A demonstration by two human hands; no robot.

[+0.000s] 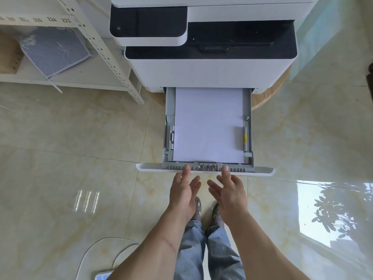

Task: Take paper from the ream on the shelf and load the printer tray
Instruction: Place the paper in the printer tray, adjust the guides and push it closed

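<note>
Tray (169, 110) pulled out of printer (210, 71), above floor | paper (209, 126) flat in tray between side guides | left hand (184, 190) open, thumb tip on tray front lip | right hand (230, 193) open, thumb tip on same lip | shelf (66, 77) at left

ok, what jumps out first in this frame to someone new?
The pulled-out grey printer tray at centre, holding a white paper stack, below the white-and-black printer. Then both hands: left hand and right hand, open, thumbs on the tray's front edge.
</note>
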